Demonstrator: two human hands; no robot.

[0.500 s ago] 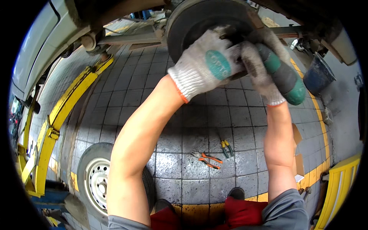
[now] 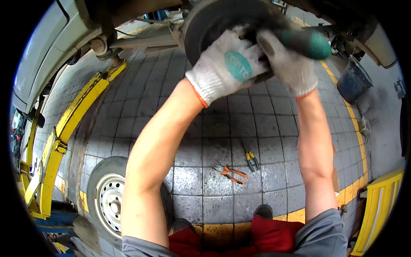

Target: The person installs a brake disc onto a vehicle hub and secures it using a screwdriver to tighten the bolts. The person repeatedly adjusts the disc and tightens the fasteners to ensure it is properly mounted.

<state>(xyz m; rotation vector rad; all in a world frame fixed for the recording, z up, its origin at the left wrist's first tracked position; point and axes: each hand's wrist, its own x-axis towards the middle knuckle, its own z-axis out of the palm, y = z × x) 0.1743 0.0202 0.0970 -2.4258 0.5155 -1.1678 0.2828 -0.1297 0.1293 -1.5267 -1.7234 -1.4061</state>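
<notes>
A dark round brake drum (image 2: 198, 32) hangs under the raised car at the top middle. My left hand (image 2: 233, 62), in a white knit glove with a green patch, is at the drum's centre. Its fingers are curled around something dark that I cannot make out. Beside it on the right, my gloved right hand (image 2: 291, 64) is closed on a thick green-and-black tool handle (image 2: 314, 44). That handle points right, nearly level, and is smeared by motion. The tool's working end is hidden by the hands and the drum.
Orange-handled pliers (image 2: 233, 174) and yellow-and-green-handled pliers (image 2: 252, 161) lie on the tiled floor. A wheel (image 2: 109, 201) rests at lower left, near a yellow lift arm (image 2: 72, 115). On the right are a dark bucket (image 2: 354, 79) and a yellow cabinet (image 2: 379, 210).
The tool handle has swung up from slanting down to the right to nearly level. My right hand has turned and risen with it. My left hand has shifted slightly up and left.
</notes>
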